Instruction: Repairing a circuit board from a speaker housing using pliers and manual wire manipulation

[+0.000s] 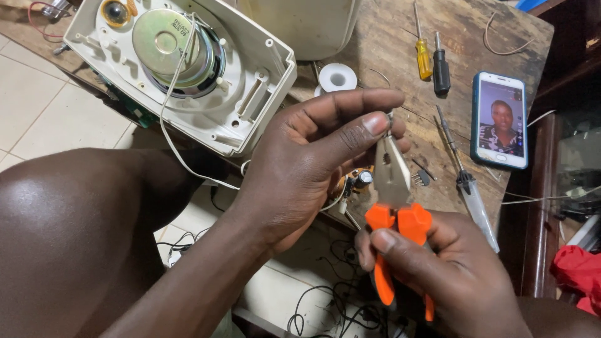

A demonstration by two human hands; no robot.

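My right hand grips a pair of pliers by the orange handles, with the metal jaws pointing up. My left hand pinches something small at the jaw tips between thumb and forefinger; the item itself is too small to make out. Behind my left palm a small circuit board with a capacitor and a white wire shows. An opened white speaker housing with a round metal speaker magnet lies on the wooden table at the upper left.
On the table lie a yellow screwdriver, a black screwdriver, a solder spool, a soldering iron and a phone with a lit screen. Black cables lie tangled on the tiled floor. My knee fills the lower left.
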